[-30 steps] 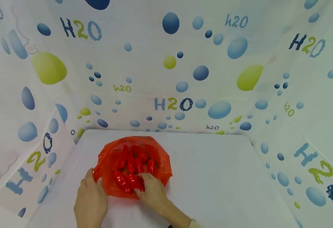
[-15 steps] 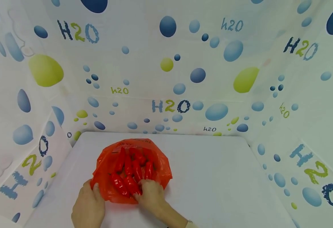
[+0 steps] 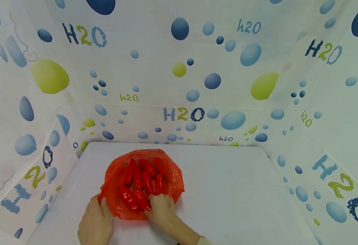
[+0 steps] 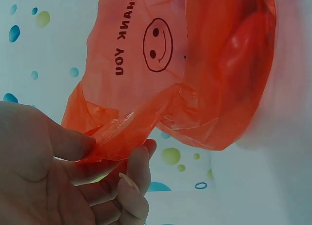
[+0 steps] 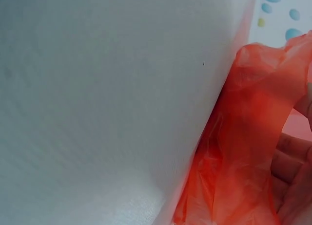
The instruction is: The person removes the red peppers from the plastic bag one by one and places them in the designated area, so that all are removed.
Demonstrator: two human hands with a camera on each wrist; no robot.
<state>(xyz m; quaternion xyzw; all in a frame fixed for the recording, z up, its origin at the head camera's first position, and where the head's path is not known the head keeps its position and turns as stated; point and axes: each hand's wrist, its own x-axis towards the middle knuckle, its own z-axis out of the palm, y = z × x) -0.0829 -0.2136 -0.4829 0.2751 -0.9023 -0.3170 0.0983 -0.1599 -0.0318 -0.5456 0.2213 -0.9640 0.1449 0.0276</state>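
An orange-red plastic bag [image 3: 177, 182] lies wide open on the white table, with several glossy red peppers [image 3: 130, 172] inside. Printed on its wall are "THANK YOU" and a smiling face. My left hand [image 3: 96, 221] pinches the bag's left edge; in the left wrist view the thumb and fingers [image 4: 139, 169] close on a gathered fold of plastic. My right hand [image 3: 162, 211] reaches over the near rim into the bag, just right of the front peppers. Its fingertips are hidden, and I cannot tell whether they hold a pepper. In the right wrist view the bag wall partly covers its fingers [image 5: 287, 164].
The white table [image 3: 228, 190] stretches to the right of the bag. Fabric walls [image 3: 154, 68] printed with blue and green drops and "H2O" lettering enclose it at the back and both sides.
The right fingers have moved deeper among the peppers and are now more hidden. The left hand keeps its hold on the bag's edge. The head view has shifted slightly.
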